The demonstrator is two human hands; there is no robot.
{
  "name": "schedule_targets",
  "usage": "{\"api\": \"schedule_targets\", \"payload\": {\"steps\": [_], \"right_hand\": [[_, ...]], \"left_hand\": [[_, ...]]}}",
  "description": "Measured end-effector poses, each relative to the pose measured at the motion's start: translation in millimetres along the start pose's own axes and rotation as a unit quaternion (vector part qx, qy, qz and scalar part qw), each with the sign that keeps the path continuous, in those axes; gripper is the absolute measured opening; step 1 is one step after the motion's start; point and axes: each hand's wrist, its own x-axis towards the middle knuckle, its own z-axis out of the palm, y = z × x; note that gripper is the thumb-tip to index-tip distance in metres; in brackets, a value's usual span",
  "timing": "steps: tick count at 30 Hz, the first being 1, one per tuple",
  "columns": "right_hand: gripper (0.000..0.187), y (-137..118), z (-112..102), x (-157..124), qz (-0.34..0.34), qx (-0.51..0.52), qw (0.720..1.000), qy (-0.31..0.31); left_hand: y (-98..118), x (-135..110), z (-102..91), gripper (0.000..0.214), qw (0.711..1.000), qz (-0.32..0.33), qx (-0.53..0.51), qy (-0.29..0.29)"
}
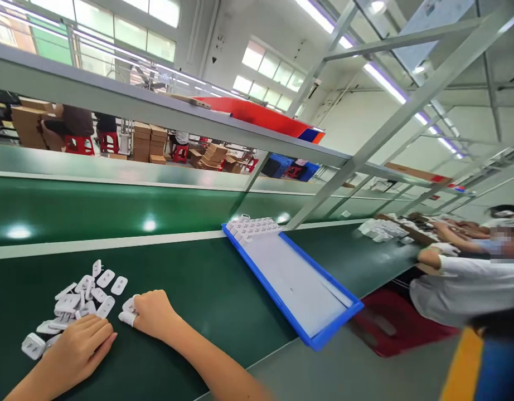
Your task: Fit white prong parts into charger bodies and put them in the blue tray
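My right hand (152,314) sits on the green conveyor belt (207,312), its fingertips curled around a white plug adapter (127,317). A second adapter (129,304) touches those fingers. My left hand (79,351) rests closed against the near edge of a loose pile of white plug adapters (83,295), with nothing visible in its fingers. Beyond my hands, a blue tray (268,285) lies on the belt. Neat rows of white adapters (252,228) fill its far end, and its white-lined near part shows bare.
A white-edged raised strip (93,245) runs along the belt, with a second green belt section behind it. Co-workers in white sleeves (466,289) handle white items at the right. A metal shelf frame (365,161) stands overhead. Cardboard boxes (142,142) and red stools (79,145) lie beyond.
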Motion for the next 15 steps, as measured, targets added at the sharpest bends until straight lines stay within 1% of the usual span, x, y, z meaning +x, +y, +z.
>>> {"api": "schedule_targets", "payload": {"steps": [2, 4, 6, 7, 8, 9, 10, 11, 12, 13, 15], "right_hand": [[0.030, -4, -4, -5, -0.014, 0.008, 1.000, -0.008], [0.032, -3, -16, -11, -0.025, 0.027, 0.999, 0.003], [0.034, 11, -36, -13, -0.035, 0.045, 0.998, 0.028], [0.034, 23, -48, -11, -0.034, 0.049, 0.997, 0.041], [0.034, 40, -61, -7, -0.022, 0.048, 0.997, 0.050], [0.035, 60, -75, 0, 0.007, 0.042, 0.998, 0.052], [0.035, 84, -88, 9, 0.055, 0.030, 0.997, 0.054], [0.036, 111, -102, 20, 0.121, 0.012, 0.991, 0.048], [0.038, 139, -115, 31, 0.213, -0.013, 0.976, 0.052], [0.041, 168, -127, 43, 0.264, -0.034, 0.962, 0.061], [0.049, 222, -147, 62, 0.335, -0.066, 0.936, 0.080]], "left_hand": [[-3, 0, 0.1, 0.027, 1.000, -0.010, -0.005, 0.005], [-5, 1, -0.2, 0.027, 1.000, -0.022, -0.008, 0.010], [-6, 0, -0.3, 0.026, 1.000, -0.027, -0.010, 0.011], [-6, 0, -0.1, 0.026, 1.000, -0.028, -0.011, 0.009], [-5, 0, 0.3, 0.025, 1.000, -0.026, -0.012, 0.007], [-4, -1, 1.0, 0.025, 1.000, -0.023, -0.012, 0.005], [-3, -1, 1.7, 0.024, 1.000, -0.018, -0.010, 0.003], [-1, -2, 2.6, 0.023, 1.000, -0.012, -0.006, 0.000], [1, -2, 3.3, 0.022, 1.000, -0.005, -0.003, -0.004], [3, -1, 3.9, 0.022, 1.000, 0.002, 0.001, -0.009], [5, 1, 4.7, 0.023, 1.000, 0.011, 0.011, -0.013]]}}
